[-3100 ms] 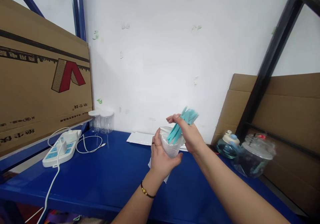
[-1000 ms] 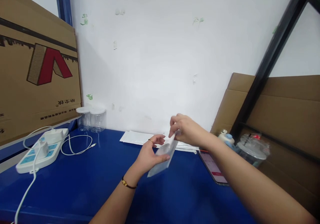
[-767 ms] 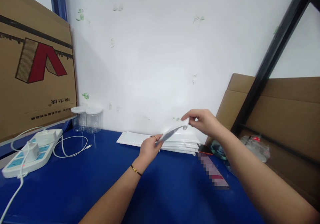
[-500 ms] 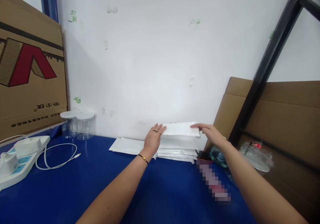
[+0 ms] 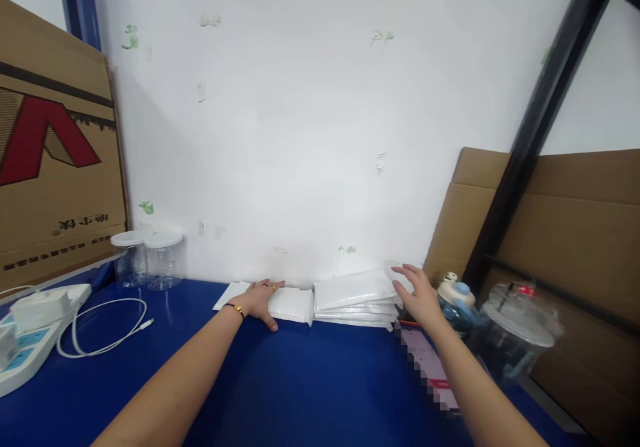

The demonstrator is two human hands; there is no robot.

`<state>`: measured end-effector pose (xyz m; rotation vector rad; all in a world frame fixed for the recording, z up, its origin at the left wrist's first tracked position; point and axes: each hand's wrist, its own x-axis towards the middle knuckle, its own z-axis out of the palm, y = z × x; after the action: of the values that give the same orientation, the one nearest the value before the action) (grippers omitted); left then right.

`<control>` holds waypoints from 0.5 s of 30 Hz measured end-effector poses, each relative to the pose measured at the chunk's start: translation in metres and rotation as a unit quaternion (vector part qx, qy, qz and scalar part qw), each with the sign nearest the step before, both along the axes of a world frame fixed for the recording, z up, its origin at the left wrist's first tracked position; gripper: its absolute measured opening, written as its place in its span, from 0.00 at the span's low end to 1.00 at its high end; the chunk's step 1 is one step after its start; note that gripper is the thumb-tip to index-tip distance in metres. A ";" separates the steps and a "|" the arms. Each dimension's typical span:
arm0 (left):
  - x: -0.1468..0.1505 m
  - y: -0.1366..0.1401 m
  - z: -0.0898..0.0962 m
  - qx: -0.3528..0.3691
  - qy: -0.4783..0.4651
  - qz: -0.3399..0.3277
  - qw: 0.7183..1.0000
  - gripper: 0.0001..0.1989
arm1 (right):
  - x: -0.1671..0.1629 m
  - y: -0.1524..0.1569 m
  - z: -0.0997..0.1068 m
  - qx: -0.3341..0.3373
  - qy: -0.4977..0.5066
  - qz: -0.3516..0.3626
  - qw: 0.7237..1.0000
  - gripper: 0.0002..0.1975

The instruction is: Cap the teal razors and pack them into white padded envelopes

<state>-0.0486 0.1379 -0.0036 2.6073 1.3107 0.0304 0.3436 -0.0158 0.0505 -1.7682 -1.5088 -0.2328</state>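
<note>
White flat packets, which look like padded mailers, lie against the wall in two groups. My left hand (image 5: pixel 260 300) rests with fingers spread on the left white packet (image 5: pixel 291 304), covering part of it. To the right of it is a stack of several white packets (image 5: pixel 355 294), its top one slightly tilted. My right hand (image 5: pixel 419 294) is open at the right end of this stack, thumb and fingers apart with nothing between them. Whether its fingertips touch the stack, I cannot tell.
Two clear jars with white lids (image 5: pixel 164 260) stand at the left by a large cardboard box (image 5: pixel 55 187). A power strip (image 5: pixel 45 354) and white cable (image 5: pixel 107 354) lie nearby. At right are a pink printed item (image 5: pixel 425 360), clear containers (image 5: pixel 517 334), and a black post (image 5: pixel 525 127).
The packet held up between both hands is now down on the right stack, released. My left hand has moved left onto the left packet; my right hand has opened and lowered slightly.
</note>
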 end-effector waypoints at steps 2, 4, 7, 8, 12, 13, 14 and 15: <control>0.002 0.000 0.005 0.017 -0.004 -0.003 1.000 0.59 | -0.010 -0.018 -0.003 0.057 0.039 0.040 0.997 0.16; 0.003 -0.005 0.012 0.051 -0.020 -0.014 0.998 0.51 | -0.026 -0.033 -0.011 0.078 0.078 0.080 0.991 0.15; -0.002 -0.020 0.026 0.079 -0.049 -0.029 0.995 0.38 | -0.061 -0.047 -0.023 0.049 0.102 0.139 0.984 0.16; -0.005 -0.027 0.031 0.081 -0.056 -0.026 0.995 0.36 | -0.075 -0.049 -0.025 0.018 0.096 0.167 0.981 0.19; -0.010 -0.059 0.053 0.103 -0.041 -0.024 0.994 0.34 | -0.135 -0.051 -0.025 -0.127 0.043 0.237 0.962 0.56; -0.009 -0.069 0.058 0.109 -0.027 -0.038 0.993 0.33 | -0.146 -0.050 -0.025 -0.142 0.031 0.242 0.959 0.61; -0.006 -0.080 0.063 0.108 -0.008 -0.059 0.992 0.32 | -0.156 -0.049 -0.025 -0.151 0.013 0.247 0.957 0.65; -0.002 -0.090 0.067 0.109 0.011 -0.080 0.991 0.30 | -0.163 -0.048 -0.026 -0.157 -0.007 0.253 0.954 0.66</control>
<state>-0.0507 0.0479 0.0633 2.8962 1.1598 0.1258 0.1808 -0.0641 0.0245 -1.5397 -2.0364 0.2683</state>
